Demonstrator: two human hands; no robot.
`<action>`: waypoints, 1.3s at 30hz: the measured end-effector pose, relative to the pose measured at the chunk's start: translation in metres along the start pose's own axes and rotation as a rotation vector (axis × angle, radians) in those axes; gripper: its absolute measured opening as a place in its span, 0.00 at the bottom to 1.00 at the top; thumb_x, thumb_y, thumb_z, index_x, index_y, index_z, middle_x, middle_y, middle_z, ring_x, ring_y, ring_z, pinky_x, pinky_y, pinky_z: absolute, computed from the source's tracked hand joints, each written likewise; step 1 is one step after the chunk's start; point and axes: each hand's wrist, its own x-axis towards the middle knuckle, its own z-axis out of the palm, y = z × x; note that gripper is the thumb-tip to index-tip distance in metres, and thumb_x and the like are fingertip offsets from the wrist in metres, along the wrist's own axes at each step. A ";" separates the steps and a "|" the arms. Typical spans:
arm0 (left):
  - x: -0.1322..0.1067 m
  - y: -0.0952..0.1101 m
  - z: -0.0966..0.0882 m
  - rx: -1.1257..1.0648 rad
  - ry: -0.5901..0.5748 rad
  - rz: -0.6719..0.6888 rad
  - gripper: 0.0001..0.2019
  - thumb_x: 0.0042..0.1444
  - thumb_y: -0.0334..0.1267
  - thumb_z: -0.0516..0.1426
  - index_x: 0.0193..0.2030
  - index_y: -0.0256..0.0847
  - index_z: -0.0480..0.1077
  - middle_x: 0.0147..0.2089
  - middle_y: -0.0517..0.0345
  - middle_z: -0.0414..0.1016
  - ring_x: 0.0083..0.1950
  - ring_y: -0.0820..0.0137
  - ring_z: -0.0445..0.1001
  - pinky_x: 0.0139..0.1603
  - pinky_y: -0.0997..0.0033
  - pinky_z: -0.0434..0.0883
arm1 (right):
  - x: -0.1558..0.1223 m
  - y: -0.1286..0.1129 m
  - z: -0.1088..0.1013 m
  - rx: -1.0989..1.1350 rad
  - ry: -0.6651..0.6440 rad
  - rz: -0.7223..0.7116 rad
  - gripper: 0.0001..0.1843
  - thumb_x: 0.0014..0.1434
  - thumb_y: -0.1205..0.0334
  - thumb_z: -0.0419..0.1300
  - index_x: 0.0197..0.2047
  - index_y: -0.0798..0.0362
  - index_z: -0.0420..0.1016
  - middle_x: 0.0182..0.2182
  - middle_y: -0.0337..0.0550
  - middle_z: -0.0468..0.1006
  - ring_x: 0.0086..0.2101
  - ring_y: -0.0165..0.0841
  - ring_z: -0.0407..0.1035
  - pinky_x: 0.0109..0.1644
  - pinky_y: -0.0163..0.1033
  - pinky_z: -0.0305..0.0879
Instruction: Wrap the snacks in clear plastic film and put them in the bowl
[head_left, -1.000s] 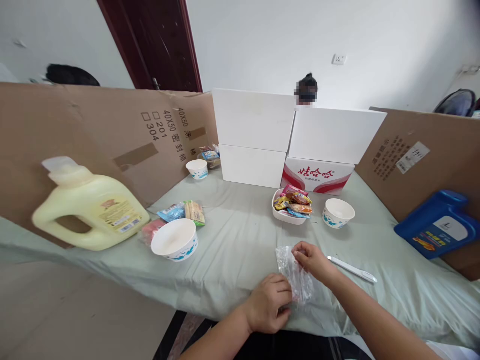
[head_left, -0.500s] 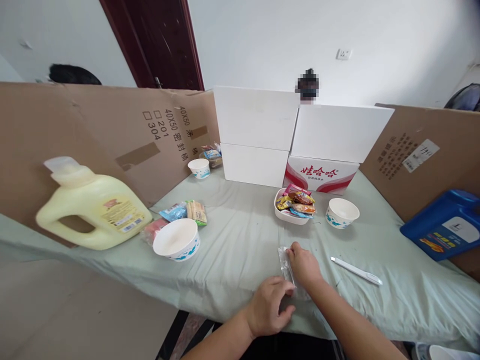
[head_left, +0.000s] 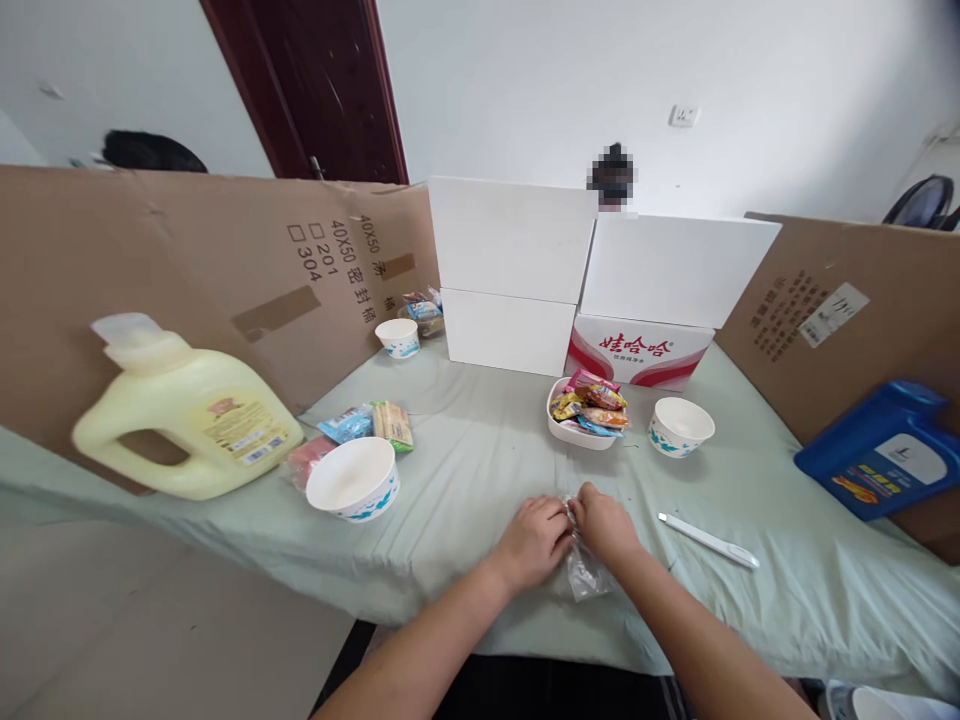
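A clear plastic bag (head_left: 588, 577) lies crumpled on the cloth close to the table's front edge. My right hand (head_left: 604, 525) is closed on its upper end. My left hand (head_left: 534, 540) meets it from the left, its fingers curled against the same end of the bag; the fingertips of both hands are partly hidden. Beyond my hands stands a white dish (head_left: 581, 436) heaped with wrapped snacks (head_left: 592, 403). To its right is a white paper bowl (head_left: 681, 428) with a blue pattern. A white utility knife (head_left: 709, 541) lies right of my right hand.
At left stand a pale yellow jug (head_left: 202, 420), a paper bowl (head_left: 352, 480) and snack packets (head_left: 390, 425). A smaller bowl (head_left: 397, 338) sits farther back. White boxes (head_left: 510, 270) and cardboard panels (head_left: 187, 270) wall the table. A blue bottle (head_left: 885, 450) leans at right; a person's head shows behind.
My left hand has moved up and forward from the bag's lower part to its upper end, beside my right hand. My right hand has stayed there.
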 end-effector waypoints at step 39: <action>-0.006 0.002 -0.007 -0.018 -0.187 0.121 0.13 0.62 0.40 0.56 0.53 0.52 0.72 0.59 0.62 0.71 0.60 0.60 0.62 0.58 0.56 0.59 | -0.109 0.048 0.017 -0.037 0.388 -0.795 0.17 0.63 0.72 0.50 0.52 0.51 0.70 0.49 0.45 0.76 0.51 0.37 0.68 0.57 0.46 0.60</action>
